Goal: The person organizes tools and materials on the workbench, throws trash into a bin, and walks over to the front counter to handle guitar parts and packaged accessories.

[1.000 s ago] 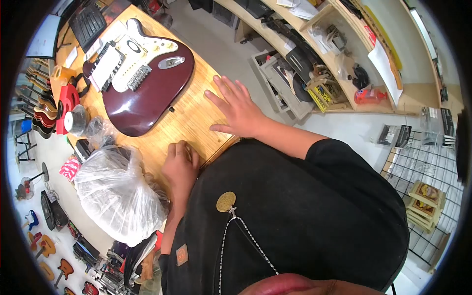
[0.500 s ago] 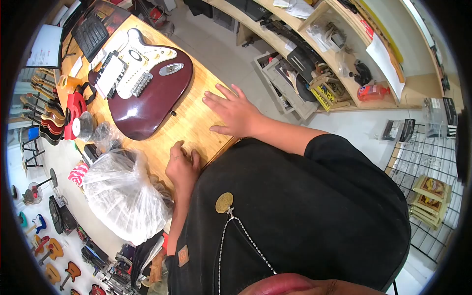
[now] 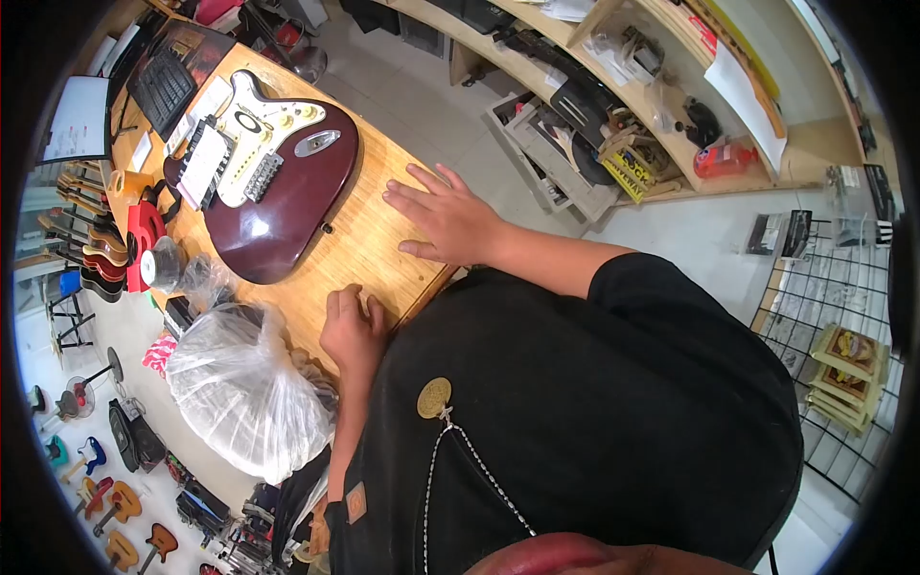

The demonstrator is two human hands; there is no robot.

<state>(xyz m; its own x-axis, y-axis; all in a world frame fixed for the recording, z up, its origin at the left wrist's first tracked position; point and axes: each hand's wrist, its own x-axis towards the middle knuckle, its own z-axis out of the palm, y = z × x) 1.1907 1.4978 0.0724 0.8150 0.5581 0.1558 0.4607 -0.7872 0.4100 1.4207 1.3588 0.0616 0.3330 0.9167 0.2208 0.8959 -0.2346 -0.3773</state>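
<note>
A dark red electric guitar body with a cream pickguard and a metal bridge lies on the wooden table. My right hand rests flat at the table's near edge, fingers spread, holding nothing. To its lower left, my left hand rests on the tabletop with loosely bent fingers and a gap by the thumb; no object shows in it. Both hands are apart from the guitar body. A bulging clear plastic bag sits beside my left forearm.
Beyond the guitar body stand a black keyboard and a monitor. A red object and a roll of clear film stand along the left side. Wooden shelves and a wire rack are to the right.
The view has shifted slightly, so the guitar body appears a little further left and lower. My left hand's fingers have changed their bend slightly; my right hand stays flat on the table.
</note>
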